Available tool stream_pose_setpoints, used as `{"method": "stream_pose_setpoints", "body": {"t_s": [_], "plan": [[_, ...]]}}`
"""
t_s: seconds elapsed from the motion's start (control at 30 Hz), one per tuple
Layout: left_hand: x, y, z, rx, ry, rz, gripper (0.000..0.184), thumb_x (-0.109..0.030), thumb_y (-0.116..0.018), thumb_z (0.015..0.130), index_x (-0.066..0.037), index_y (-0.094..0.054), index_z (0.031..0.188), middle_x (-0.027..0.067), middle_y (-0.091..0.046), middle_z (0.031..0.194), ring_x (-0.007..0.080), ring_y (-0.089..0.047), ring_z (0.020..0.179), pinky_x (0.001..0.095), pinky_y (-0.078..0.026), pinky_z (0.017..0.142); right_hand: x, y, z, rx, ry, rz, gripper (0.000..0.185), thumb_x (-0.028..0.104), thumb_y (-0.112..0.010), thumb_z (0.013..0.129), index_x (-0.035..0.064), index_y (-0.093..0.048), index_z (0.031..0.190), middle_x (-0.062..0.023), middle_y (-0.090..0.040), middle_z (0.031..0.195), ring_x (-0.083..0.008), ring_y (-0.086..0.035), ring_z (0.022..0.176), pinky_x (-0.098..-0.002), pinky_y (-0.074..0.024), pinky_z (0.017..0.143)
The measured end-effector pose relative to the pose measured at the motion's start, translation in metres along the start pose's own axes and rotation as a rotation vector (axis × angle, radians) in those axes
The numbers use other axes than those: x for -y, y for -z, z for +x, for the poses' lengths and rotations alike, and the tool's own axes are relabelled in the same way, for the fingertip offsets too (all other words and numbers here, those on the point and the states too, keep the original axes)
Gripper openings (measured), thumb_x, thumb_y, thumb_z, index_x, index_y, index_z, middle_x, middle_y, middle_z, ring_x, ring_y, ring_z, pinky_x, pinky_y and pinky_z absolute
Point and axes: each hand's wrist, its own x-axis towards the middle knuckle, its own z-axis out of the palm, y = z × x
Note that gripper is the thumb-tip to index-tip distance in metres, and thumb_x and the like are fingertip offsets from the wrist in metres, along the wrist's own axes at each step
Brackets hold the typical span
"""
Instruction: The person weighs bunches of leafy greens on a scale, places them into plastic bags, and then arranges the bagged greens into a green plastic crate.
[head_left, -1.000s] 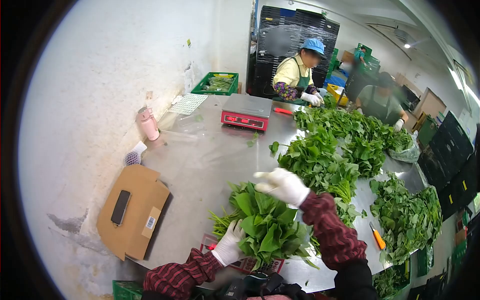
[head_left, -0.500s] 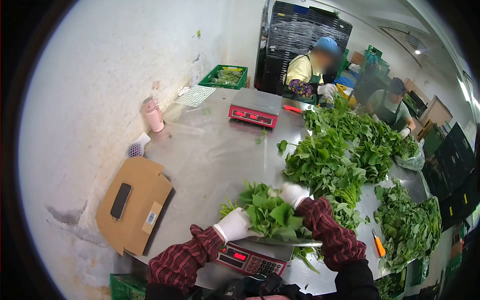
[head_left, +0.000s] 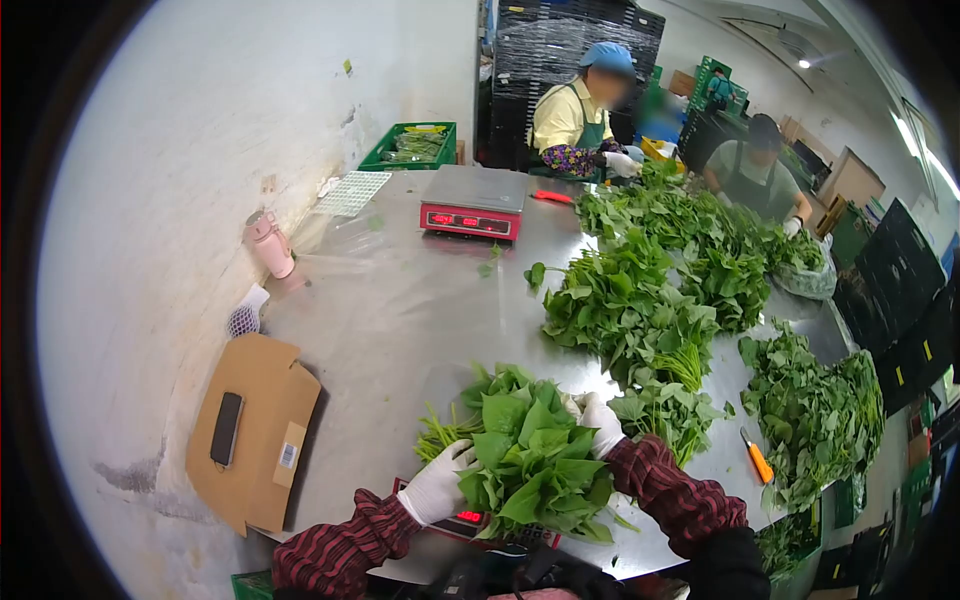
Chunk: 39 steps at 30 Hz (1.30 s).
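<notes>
A bunch of leafy greens point(head_left: 535, 440) is between my two white-gloved hands, above a red scale point(head_left: 470, 518) at the table's near edge that it mostly covers. My left hand point(head_left: 440, 484) is closed round the stem side of the bunch, its fingertips partly under leaves. At the right side of the bunch, my right hand point(head_left: 598, 422) has its fingers bent against the leaves, and whether it grips them is hard to see. Beyond it, a large pile of greens point(head_left: 640, 290) lies on the metal table point(head_left: 400, 310).
An orange-handled knife point(head_left: 758, 462) lies near more greens point(head_left: 815, 410) at right. On the left are cardboard point(head_left: 255, 430) with a phone point(head_left: 227, 428) and a pink flask point(head_left: 268, 245). Another scale point(head_left: 472, 205) and a green crate point(head_left: 410, 147) stand farther back. Two co-workers handle greens across the table.
My right hand has come down from above the bunch to its right side. The bunch dipped toward the near scale, whose plate showed half a second ago, and now covers most of it again.
</notes>
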Motion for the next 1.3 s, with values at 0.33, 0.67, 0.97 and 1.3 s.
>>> {"method": "stream_pose_setpoints", "body": {"t_s": [0.33, 0.67, 0.97, 1.3], "plan": [[-0.008, 0.024, 0.007, 0.213, 0.026, 0.230, 0.036, -0.013, -0.052, 0.085, -0.009, -0.050, 0.120, 0.0040, -0.051, 0.125, 0.0208, -0.045, 0.118, 0.0399, -0.026, 0.107, -0.003, 0.033, 0.016, 0.166, 0.033, -0.338, 0.066, 0.054, -0.039, 0.091, -0.0040, -0.061, 0.071, -0.0204, -0.056, 0.057, -0.0334, -0.058, 0.049, -0.0401, -0.0470, 0.049], [-0.007, 0.024, 0.006, 0.095, 0.617, -0.902, 0.036, -0.018, -0.051, 0.085, -0.011, -0.054, 0.120, 0.0037, -0.054, 0.122, 0.0220, -0.045, 0.119, 0.0388, -0.032, 0.104, 0.011, 0.032, 0.017, 0.941, -0.766, 1.383, 0.048, 0.035, -0.035, 0.092, -0.0069, -0.044, 0.115, -0.0180, -0.054, 0.085, -0.0268, -0.059, 0.079, -0.0368, -0.0501, 0.072], [0.001, 0.028, 0.006, 0.236, -0.059, 0.144, 0.038, -0.021, -0.053, 0.081, -0.012, -0.055, 0.118, 0.0047, -0.055, 0.121, 0.0240, -0.044, 0.121, 0.0433, -0.030, 0.106, 0.042, -0.007, 0.055, 0.958, -0.759, 1.517, 0.048, 0.031, -0.044, 0.091, 0.0039, -0.042, 0.131, -0.0169, -0.058, 0.115, -0.0278, -0.057, 0.106, -0.0388, -0.0439, 0.093], [-0.007, 0.018, 0.005, 0.064, 0.485, -0.926, 0.039, -0.020, -0.058, 0.076, -0.009, -0.056, 0.114, 0.0107, -0.051, 0.123, 0.0299, -0.043, 0.120, 0.0435, -0.034, 0.102, 0.074, -0.006, 0.062, 1.321, 0.086, 0.395, 0.048, 0.036, -0.051, 0.089, 0.0048, -0.049, 0.126, -0.0171, -0.061, 0.109, -0.0268, -0.060, 0.100, -0.0375, -0.0440, 0.089]]}}
